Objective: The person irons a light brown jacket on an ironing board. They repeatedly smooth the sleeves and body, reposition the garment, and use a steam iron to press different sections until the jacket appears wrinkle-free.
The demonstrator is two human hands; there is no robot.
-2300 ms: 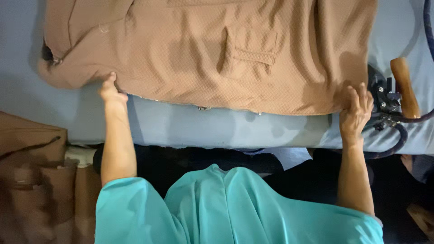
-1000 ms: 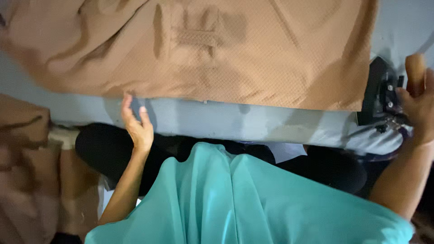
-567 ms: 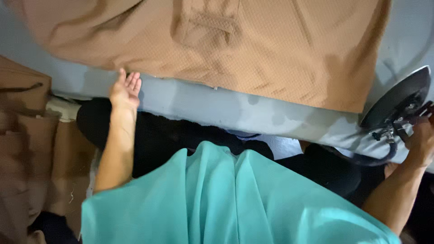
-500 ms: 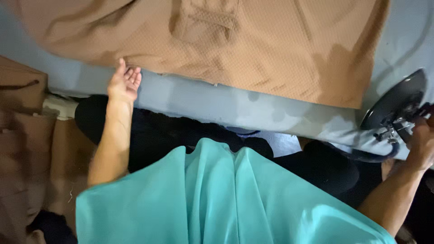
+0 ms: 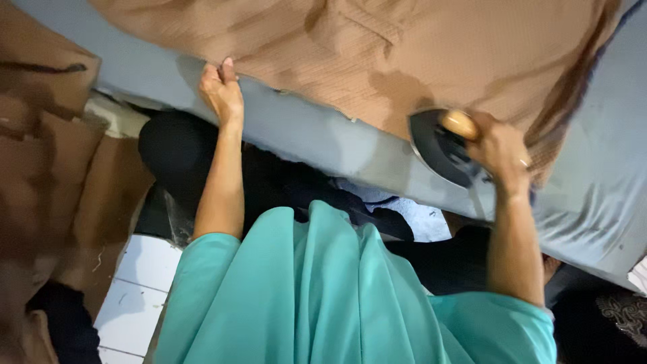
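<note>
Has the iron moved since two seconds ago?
Yes. The iron, in the right hand, has come left off the grey board onto the brown garment.

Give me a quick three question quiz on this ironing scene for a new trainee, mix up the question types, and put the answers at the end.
1. True or false: the right hand grips the handle of the iron.
2. Multiple choice: the left hand is at A) the near edge of the brown garment, B) the iron's cord, C) the floor tiles.
3. Fill in: the brown garment lies spread on a padded surface covered in ___ cloth.

Key: 1 true. 2 A. 3 blue-grey.
</note>
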